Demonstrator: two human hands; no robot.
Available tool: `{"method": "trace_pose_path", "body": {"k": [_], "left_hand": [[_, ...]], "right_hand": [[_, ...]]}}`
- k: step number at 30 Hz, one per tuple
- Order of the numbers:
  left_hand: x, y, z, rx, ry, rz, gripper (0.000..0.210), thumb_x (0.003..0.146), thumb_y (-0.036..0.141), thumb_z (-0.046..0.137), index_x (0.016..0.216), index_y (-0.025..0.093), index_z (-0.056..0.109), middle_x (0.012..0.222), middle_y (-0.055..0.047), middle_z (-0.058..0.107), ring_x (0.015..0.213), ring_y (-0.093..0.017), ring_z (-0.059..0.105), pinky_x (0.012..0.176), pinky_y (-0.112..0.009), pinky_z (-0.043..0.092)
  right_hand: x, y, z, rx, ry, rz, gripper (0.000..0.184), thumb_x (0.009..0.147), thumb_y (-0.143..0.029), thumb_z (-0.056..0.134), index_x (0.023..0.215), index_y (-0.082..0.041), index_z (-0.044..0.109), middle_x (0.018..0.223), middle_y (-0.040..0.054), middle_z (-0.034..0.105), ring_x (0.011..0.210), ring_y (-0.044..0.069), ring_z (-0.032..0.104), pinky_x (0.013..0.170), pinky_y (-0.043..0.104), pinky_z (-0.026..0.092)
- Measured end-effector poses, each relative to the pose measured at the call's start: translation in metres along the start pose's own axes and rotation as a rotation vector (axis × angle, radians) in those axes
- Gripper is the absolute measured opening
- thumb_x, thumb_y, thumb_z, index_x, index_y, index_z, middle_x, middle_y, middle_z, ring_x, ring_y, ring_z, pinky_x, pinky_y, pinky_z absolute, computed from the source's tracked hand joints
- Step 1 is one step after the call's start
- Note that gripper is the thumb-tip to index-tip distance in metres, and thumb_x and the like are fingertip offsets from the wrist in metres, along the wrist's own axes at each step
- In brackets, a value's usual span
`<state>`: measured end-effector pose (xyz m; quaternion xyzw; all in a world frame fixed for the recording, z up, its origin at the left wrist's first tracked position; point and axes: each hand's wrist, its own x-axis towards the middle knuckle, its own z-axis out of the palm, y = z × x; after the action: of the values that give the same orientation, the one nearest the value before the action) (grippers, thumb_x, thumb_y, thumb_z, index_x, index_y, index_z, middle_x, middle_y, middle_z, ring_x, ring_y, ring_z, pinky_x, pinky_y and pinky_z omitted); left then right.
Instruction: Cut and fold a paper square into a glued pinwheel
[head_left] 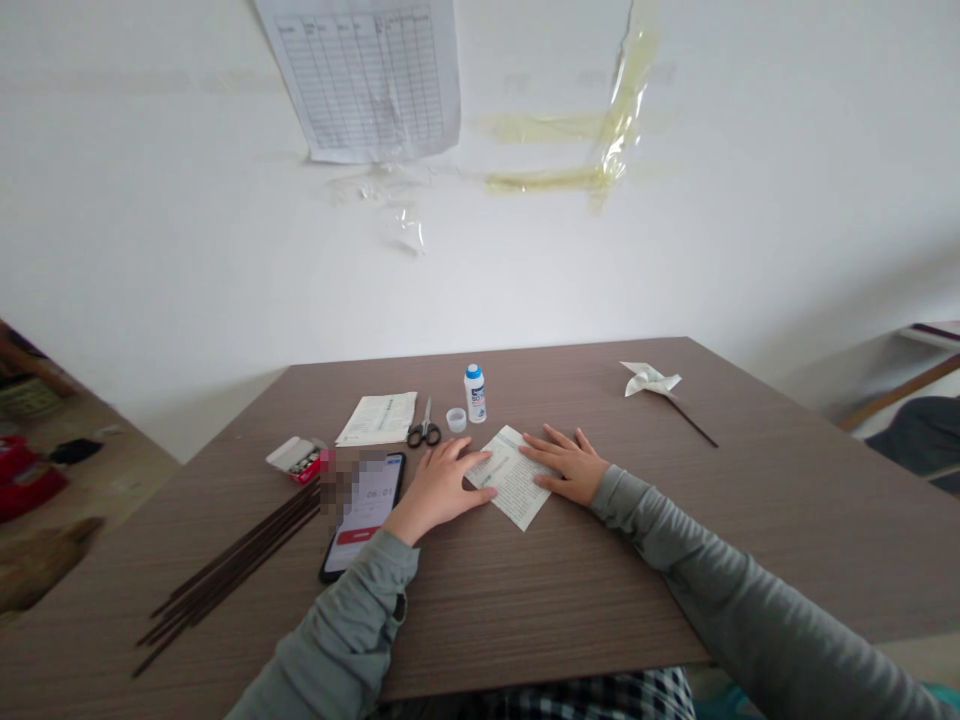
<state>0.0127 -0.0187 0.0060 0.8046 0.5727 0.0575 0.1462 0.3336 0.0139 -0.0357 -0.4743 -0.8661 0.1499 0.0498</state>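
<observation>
A square sheet of printed paper lies flat on the table, turned so that one corner points at me. My left hand rests at its left edge, with thumb and fingertips on the paper. On the opposite side, my right hand lies with spread fingers over the right edge. Neither hand grips anything. Just behind the paper stand a white glue bottle with a blue top and a small clear cap. Black-handled scissors lie left of the cap.
A stack of printed paper, an open red-and-white box, a phone and several dark sticks lie to the left. A finished paper pinwheel on a stick lies back right. The wall stands behind the table.
</observation>
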Motion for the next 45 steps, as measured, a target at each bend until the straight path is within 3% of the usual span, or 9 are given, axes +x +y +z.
{"method": "trace_pose_path", "body": {"k": [6, 10, 14, 19, 25, 35, 45], "left_hand": [[-0.001, 0.004, -0.002, -0.022, 0.048, 0.011, 0.067, 0.108, 0.054, 0.101, 0.171, 0.033, 0.090, 0.200, -0.016, 0.066, 0.187, -0.050, 0.061, 0.158, -0.071, 0.045], [0.000, 0.006, -0.011, -0.083, 0.158, 0.014, 0.041, 0.114, 0.033, 0.091, 0.154, 0.028, 0.097, 0.171, -0.014, 0.090, 0.161, -0.039, 0.084, 0.145, -0.051, 0.061], [-0.002, 0.000, -0.022, 0.039, 0.318, -0.162, 0.033, 0.117, 0.022, 0.078, 0.142, 0.027, 0.100, 0.151, -0.014, 0.097, 0.147, -0.039, 0.088, 0.133, -0.051, 0.065], [-0.011, -0.013, -0.032, 0.267, 0.427, -0.347, 0.038, 0.117, 0.020, 0.069, 0.132, 0.030, 0.102, 0.146, -0.018, 0.096, 0.148, -0.044, 0.081, 0.131, -0.060, 0.061], [-0.016, -0.017, -0.036, 0.311, 0.380, -0.410, 0.041, 0.120, 0.019, 0.064, 0.130, 0.026, 0.103, 0.156, -0.022, 0.092, 0.155, -0.048, 0.077, 0.141, -0.072, 0.055], [-0.012, -0.021, -0.033, 0.319, 0.339, -0.399, 0.040, 0.120, 0.018, 0.063, 0.122, 0.028, 0.102, 0.153, -0.021, 0.092, 0.154, -0.047, 0.075, 0.143, -0.073, 0.052], [-0.010, -0.024, -0.031, 0.262, 0.435, -0.330, 0.038, 0.118, 0.016, 0.064, 0.109, 0.031, 0.098, 0.149, -0.014, 0.093, 0.150, -0.043, 0.074, 0.147, -0.073, 0.046]], "right_hand": [[0.000, 0.003, 0.001, -0.022, -0.004, 0.020, 0.077, 0.126, -0.059, 0.072, 0.200, -0.046, 0.058, 0.209, 0.0081, 0.051, 0.199, 0.058, 0.036, 0.151, 0.102, 0.031], [0.001, 0.009, 0.005, 0.007, 0.054, -0.022, 0.072, 0.124, -0.057, 0.074, 0.195, -0.046, 0.066, 0.204, 0.0096, 0.060, 0.196, 0.060, 0.042, 0.148, 0.103, 0.036], [0.001, 0.012, 0.008, 0.050, 0.117, -0.037, 0.069, 0.120, -0.053, 0.081, 0.188, -0.046, 0.075, 0.201, 0.0102, 0.065, 0.193, 0.060, 0.046, 0.148, 0.102, 0.040], [0.001, 0.009, 0.005, 0.075, 0.132, -0.019, 0.067, 0.120, -0.054, 0.082, 0.186, -0.047, 0.077, 0.200, 0.0089, 0.066, 0.194, 0.059, 0.045, 0.149, 0.101, 0.039], [0.000, 0.007, 0.003, 0.079, 0.165, -0.038, 0.063, 0.120, -0.053, 0.083, 0.182, -0.042, 0.081, 0.199, 0.0127, 0.067, 0.191, 0.059, 0.050, 0.147, 0.100, 0.044], [0.002, 0.018, 0.013, 0.124, 0.295, -0.073, 0.052, 0.118, -0.055, 0.085, 0.167, -0.039, 0.092, 0.185, 0.0147, 0.081, 0.178, 0.054, 0.066, 0.147, 0.089, 0.050], [0.003, 0.019, 0.013, 0.132, 0.315, -0.095, 0.052, 0.117, -0.054, 0.083, 0.163, -0.034, 0.094, 0.174, 0.0180, 0.086, 0.169, 0.050, 0.071, 0.144, 0.077, 0.056]]}}
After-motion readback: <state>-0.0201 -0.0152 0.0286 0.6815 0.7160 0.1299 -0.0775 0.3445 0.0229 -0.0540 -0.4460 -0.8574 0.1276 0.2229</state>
